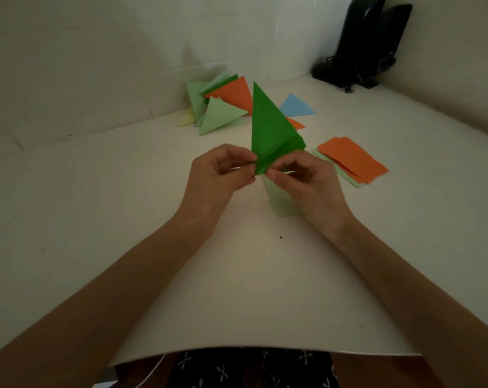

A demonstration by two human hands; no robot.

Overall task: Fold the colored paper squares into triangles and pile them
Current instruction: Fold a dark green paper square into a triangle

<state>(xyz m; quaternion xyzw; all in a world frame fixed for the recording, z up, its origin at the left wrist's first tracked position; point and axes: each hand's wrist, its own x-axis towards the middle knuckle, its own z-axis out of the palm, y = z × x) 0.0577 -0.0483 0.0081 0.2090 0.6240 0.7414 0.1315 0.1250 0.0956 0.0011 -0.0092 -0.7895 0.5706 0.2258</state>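
Left hand [223,172] and right hand [301,180] each pinch the green paper [268,127], which hides part of an orange triangle [295,124]

Your pale tabletop [97,219] sits in a corner of plain off-white walls [69,65]; two black speakers [371,43] stand at the far right, in dim light.

Dim, flat indoor light with a grey-green cast. The white table [97,219] is palest at its middle and greyer toward the left; the wide lens bends its near edge into a curve. The green paper [268,127] looks crisp. A faint triangular shadow marks the far wall [69,65]. Black objects [371,43] far right lose detail.
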